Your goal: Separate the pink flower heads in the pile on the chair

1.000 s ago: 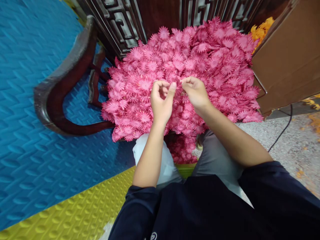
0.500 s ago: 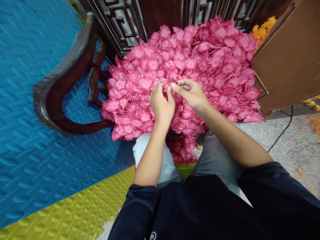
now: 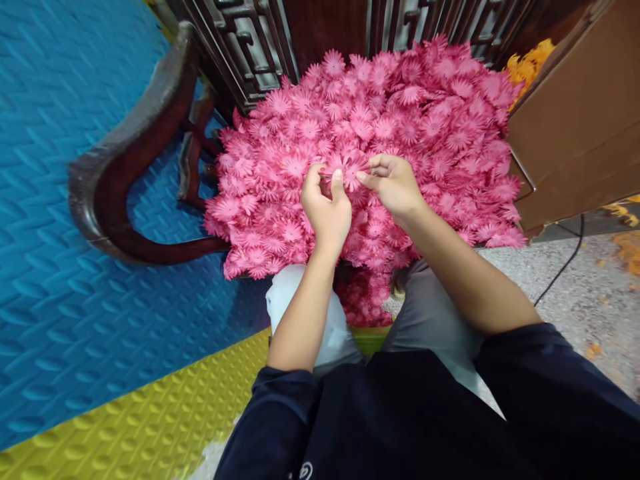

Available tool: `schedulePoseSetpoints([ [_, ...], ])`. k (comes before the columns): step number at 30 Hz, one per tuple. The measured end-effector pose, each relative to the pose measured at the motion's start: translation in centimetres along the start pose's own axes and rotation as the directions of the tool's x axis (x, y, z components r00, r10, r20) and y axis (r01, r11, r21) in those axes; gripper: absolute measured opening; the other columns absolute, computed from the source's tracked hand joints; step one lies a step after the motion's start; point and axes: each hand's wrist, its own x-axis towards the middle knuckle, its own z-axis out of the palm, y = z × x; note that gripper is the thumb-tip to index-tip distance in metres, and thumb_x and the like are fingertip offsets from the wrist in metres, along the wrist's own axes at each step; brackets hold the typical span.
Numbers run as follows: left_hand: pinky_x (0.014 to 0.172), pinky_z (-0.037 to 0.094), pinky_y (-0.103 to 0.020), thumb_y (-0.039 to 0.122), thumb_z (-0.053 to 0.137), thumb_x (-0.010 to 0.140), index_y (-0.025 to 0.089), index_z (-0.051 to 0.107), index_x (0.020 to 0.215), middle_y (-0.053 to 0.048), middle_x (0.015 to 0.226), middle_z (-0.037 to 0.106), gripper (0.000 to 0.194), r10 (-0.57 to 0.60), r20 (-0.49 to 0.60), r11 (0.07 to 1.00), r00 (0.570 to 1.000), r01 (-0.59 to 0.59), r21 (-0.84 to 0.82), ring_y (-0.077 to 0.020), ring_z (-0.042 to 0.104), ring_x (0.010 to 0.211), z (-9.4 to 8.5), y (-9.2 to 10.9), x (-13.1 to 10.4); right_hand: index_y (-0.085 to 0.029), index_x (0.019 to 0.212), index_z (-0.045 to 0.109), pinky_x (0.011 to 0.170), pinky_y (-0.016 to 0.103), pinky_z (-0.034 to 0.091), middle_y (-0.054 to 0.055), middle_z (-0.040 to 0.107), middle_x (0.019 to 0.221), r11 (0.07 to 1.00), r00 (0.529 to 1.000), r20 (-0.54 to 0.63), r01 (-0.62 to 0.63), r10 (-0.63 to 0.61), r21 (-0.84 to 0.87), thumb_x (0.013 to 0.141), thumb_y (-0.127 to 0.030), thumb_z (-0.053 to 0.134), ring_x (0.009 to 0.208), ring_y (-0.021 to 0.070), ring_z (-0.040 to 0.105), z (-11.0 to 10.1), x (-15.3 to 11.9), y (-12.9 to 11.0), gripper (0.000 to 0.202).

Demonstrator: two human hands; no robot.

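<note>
A pink artificial flower (image 3: 349, 167) with thin pointed petals is stretched between my two hands, above the middle of the heap. My left hand (image 3: 327, 207) pinches its left side, thumb on top and fingers curled beneath. On the other side my right hand (image 3: 393, 183) pinches the petals at the right edge between thumb and forefinger. Right under both hands spreads a thick heap of pink flower pieces (image 3: 280, 167), many layers deep. Whether the held flower is one layer or several, I cannot tell.
A dark curved wooden chair arm (image 3: 125, 127) stands at the left over blue textured matting (image 3: 60, 320). Carved wooden panels (image 3: 250, 53) close off the back. At the right is a brown cardboard box (image 3: 575, 120), with orange petals (image 3: 530, 63) behind it. More pink pieces lie between my knees.
My right hand has moved slightly right, away from my left hand. The flower between them now lies spread out and faces up, where before it was bunched at the fingertips.
</note>
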Motion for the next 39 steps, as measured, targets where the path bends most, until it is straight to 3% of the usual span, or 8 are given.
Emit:
schedulePoseSetpoints([
  [4,0.068,0.042,-0.028,0.059,0.051,0.085,0.021,0.045,0.072,0.002,0.065,0.044,0.04,-0.024,0.042,0.998,0.999,0.026,-0.054,-0.0135,0.049,0.067,0.2,1.2,-0.8,-0.02,0.077,0.058,0.081,0.03,0.047,0.002,0.061,0.084,0.973,0.983,-0.098,0.133,-0.154,-0.189,0.076,-0.023,0.064,0.089,0.0142,0.058,-1.2,1.4,1.5,0.007],
  [7,0.073,0.045,-0.028,0.058,0.045,0.088,0.021,0.044,0.072,0.001,0.067,0.044,0.04,0.006,-0.039,0.998,0.999,-0.009,-0.069,-0.0135,0.053,0.071,-0.6,1.5,-0.4,-0.019,0.088,0.06,0.088,0.033,0.046,0.004,0.061,0.094,0.923,0.936,-0.231,0.176,-0.264,-0.344,0.081,-0.028,0.061,0.102,0.0172,0.057,-3.4,3.7,3.1,0.011],
  [10,0.087,0.046,-0.031,0.047,0.049,0.09,0.021,0.048,0.08,0.0,0.076,0.049,0.028,0.038,-0.146,0.999,0.989,-0.04,-0.01,-0.016,0.056,0.087,-1.6,0.6,0.8,-0.016,0.091,0.06,0.089,0.036,0.045,0.006,0.061,0.095,0.915,0.93,-0.264,0.145,-0.256,-0.375,0.083,-0.027,0.058,0.101,0.0181,0.058,-5.7,5.6,3.9,0.014],
  [13,0.103,0.039,-0.037,0.034,0.057,0.087,0.022,0.053,0.094,-0.004,0.096,0.055,0.014,0.038,-0.191,0.994,0.981,-0.018,0.108,-0.0207,0.053,0.105,-2.1,-0.4,1.8,-0.015,0.086,0.06,0.082,0.033,0.045,0.004,0.061,0.085,0.952,0.96,-0.24,0.07,-0.146,-0.297,0.079,-0.016,0.059,0.088,0.0149,0.059,-6.2,5.5,3.2,0.006],
  [19,0.113,0.029,-0.041,0.023,0.062,0.079,0.025,0.055,0.117,-0.011,0.126,0.049,0.038,0.033,-0.059,0.884,0.998,-0.001,0.468,-0.0267,0.042,0.126,-1.7,1.1,0.9,-0.016,0.073,0.057,0.069,0.025,0.043,-0.003,0.054,0.067,0.993,0.988,-0.14,0.043,-0.058,-0.111,0.074,-0.006,0.06,0.062,0.0071,0.051,-3.0,2.4,0.9,0.01],
  [26,0.103,0.036,-0.04,0.04,0.058,0.086,0.025,0.069,0.095,-0.006,0.104,0.063,0.021,0.138,0.213,0.842,0.967,-0.228,0.49,-0.0251,0.054,0.11,-0.5,1.8,-0.5,-0.015,0.06,0.059,0.059,0.02,0.041,-0.004,0.055,0.059,0.991,0.99,0.095,-0.113,0.106,0.078,0.07,-0.019,0.073,0.056,0.0044,0.048,-1.8,0.5,-0.4,0.017],
  [31,0.099,0.038,-0.04,0.041,0.064,0.082,0.026,0.072,0.095,-0.005,0.102,0.066,0.022,0.111,0.208,0.845,0.972,-0.203,0.495,-0.0249,0.056,0.106,-0.3,1.3,-0.4,-0.017,0.071,0.065,0.056,0.019,0.042,-0.002,0.064,0.067,0.937,0.958,0.176,-0.266,0.229,0.228,0.066,-0.027,0.077,0.059,0.0061,0.055,-2.2,0.4,-0.5,0.016],
  [39,0.098,0.04,-0.037,0.038,0.069,0.079,0.027,0.073,0.09,-0.002,0.096,0.068,0.016,0.104,0.149,0.905,0.983,-0.156,0.395,-0.0213,0.058,0.101,-0.6,1.5,0.0,-0.019,0.078,0.063,0.069,0.023,0.05,-0.002,0.067,0.072,0.853,0.913,0.257,-0.392,0.317,0.344,0.073,-0.029,0.071,0.066,0.0089,0.061,-2.0,0.4,-0.6,0.014],
])
